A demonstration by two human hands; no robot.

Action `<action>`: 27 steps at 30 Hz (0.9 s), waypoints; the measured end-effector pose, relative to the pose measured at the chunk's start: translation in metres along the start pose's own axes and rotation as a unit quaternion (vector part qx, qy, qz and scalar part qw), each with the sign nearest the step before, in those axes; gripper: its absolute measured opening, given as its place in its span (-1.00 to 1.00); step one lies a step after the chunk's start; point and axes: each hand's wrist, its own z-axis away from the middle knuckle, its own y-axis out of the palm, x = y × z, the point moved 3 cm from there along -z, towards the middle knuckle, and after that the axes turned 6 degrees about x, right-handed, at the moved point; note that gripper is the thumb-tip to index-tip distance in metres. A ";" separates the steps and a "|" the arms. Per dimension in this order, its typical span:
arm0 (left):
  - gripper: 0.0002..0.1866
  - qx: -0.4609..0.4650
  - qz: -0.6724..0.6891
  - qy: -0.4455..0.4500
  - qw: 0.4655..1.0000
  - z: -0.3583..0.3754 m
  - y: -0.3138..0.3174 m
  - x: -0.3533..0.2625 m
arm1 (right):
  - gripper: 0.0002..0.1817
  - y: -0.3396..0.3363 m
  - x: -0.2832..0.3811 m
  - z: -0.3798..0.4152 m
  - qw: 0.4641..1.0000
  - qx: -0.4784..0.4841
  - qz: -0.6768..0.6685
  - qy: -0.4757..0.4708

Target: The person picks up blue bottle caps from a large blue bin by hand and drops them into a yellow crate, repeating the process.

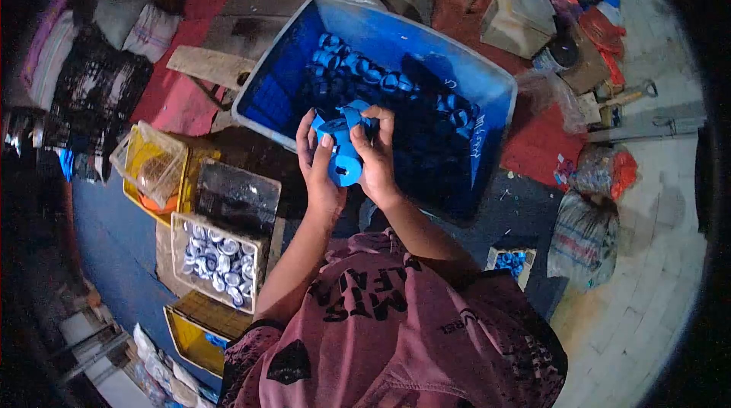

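My left hand (321, 168) and my right hand (375, 153) are close together in front of my chest, at the near rim of a large blue bin (476, 77). Between them they clasp a small cluster of blue plastic parts (346, 170). The lowest one is a round disc with a small hole, facing me. Curved, ring-like pieces show above it, partly covered by my fingers and thumbs. Inside the bin lie many similar blue ring-shaped parts (365, 71), heaped along the far side, with the near part in deep shadow.
To the left stand a white crate of silvery-white round parts (221, 262), a yellow crate (145, 187) and a wooden plank (205, 65). A small box of blue pieces (512, 263) is at the right. Filled sacks (585, 237) lie farther right.
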 end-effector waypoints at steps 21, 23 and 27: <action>-0.33 -0.267 0.126 0.180 0.938 0.316 -0.239 -0.112 | -0.35 0.218 -0.144 0.276 0.945 0.271 0.178 0.041; -0.32 -0.307 0.132 0.195 0.922 0.373 -0.270 -0.121 | -0.36 0.243 -0.166 0.332 0.938 0.295 0.149 0.109; -0.35 -0.382 0.186 0.257 0.868 0.482 -0.327 -0.129 | -0.35 0.278 -0.217 0.436 0.896 0.383 0.191 0.123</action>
